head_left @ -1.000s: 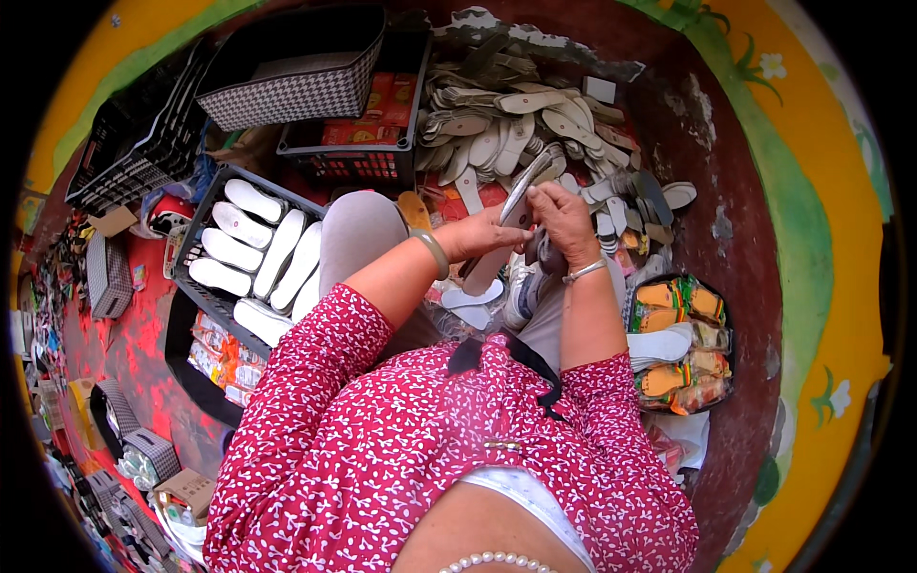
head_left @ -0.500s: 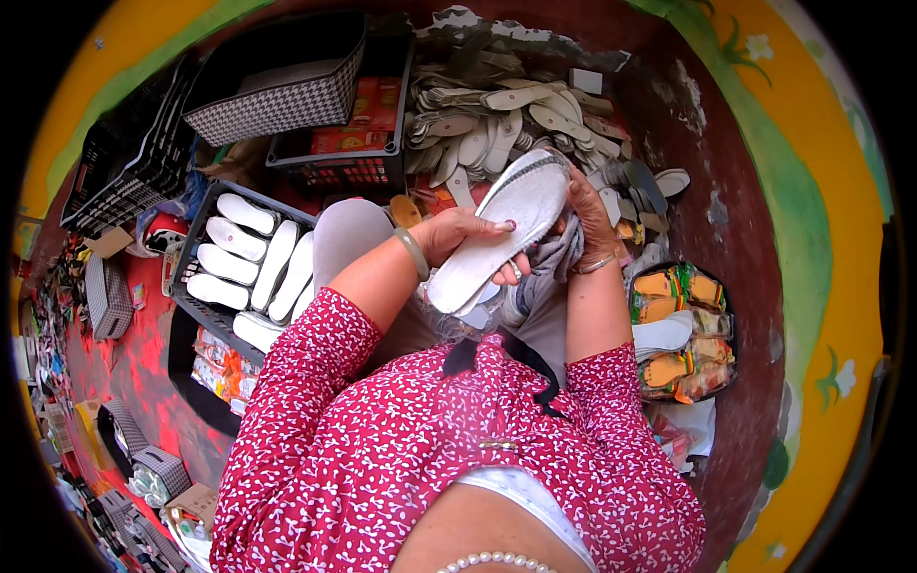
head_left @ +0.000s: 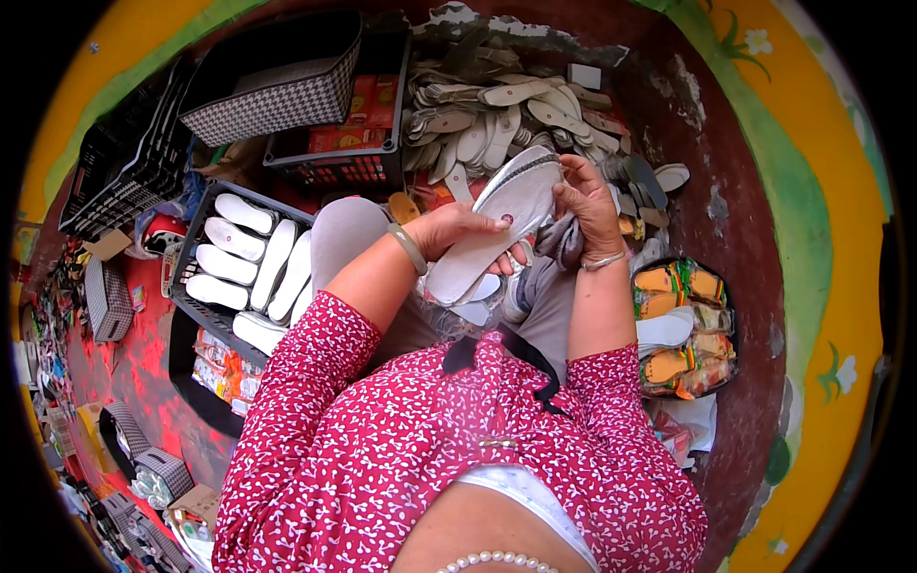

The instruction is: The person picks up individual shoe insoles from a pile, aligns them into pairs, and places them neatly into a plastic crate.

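Above my lap I hold a pair of pale insoles [head_left: 523, 196] stacked together, tilted, with a dark stitched-looking edge near the toe end and a small red round mark. My left hand [head_left: 449, 232] grips them across the middle, thumb on top and fingers underneath. At the wider upper end, my right hand [head_left: 587, 212] pinches with thumb and fingers at the insoles' edge. A bunched grey cloth [head_left: 562, 239] hangs just below that hand; whether the right fingers also hold it is unclear. More pale insoles [head_left: 475, 311] lie in my lap under the pair.
A big heap of insoles [head_left: 492, 134] lies ahead by the wall. To the left stands a black crate [head_left: 196, 310] of white insoles, with a houndstooth bin [head_left: 272, 100] beyond it. On the right, a black tray [head_left: 734, 349] holds packaged insoles, one white insole [head_left: 666, 330] across them.
My right hand has come round onto the upper edge, thumb now toward me. The insoles have turned slightly and shifted a little left, showing a greyer face.
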{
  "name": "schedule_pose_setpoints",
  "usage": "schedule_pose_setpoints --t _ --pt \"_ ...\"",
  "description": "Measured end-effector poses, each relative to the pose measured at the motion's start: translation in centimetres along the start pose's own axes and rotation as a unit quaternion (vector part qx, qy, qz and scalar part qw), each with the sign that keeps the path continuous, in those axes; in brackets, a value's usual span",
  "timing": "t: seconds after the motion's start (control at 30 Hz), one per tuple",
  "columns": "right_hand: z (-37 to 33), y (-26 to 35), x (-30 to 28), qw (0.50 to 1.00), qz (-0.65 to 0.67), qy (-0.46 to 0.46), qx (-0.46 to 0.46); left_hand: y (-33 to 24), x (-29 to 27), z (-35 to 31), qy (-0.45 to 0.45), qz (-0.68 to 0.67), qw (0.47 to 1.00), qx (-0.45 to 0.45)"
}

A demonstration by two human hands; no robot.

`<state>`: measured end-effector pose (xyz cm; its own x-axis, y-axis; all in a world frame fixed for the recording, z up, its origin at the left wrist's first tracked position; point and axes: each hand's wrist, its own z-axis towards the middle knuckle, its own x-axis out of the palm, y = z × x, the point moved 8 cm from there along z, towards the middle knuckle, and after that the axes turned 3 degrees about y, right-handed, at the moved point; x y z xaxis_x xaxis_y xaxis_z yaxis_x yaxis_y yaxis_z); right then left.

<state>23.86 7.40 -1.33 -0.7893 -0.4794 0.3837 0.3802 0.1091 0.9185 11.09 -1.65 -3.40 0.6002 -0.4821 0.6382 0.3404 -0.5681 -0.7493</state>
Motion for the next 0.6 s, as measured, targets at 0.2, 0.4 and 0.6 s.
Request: schedule_pose_setpoints --t 0.2,0.4,0.6 --pt "-0.2 1.2 -0.5 0.992 -0.093 -0.032 -0.078 1.1 -1.0 0.2 -0.021 -0.001 0.999 -0.033" --pt "0.2 0.7 -1.5 0.976 -0.201 -0.035 -0.077 2.0 -1.5 0.9 -0.026 0.061 0.997 -0.046" --pt "0.1 -0.5 -2.4 0.975 -0.214 -0.053 0.008 2.6 -2.2 1.6 -0.054 0.156 0.986 -0.016"
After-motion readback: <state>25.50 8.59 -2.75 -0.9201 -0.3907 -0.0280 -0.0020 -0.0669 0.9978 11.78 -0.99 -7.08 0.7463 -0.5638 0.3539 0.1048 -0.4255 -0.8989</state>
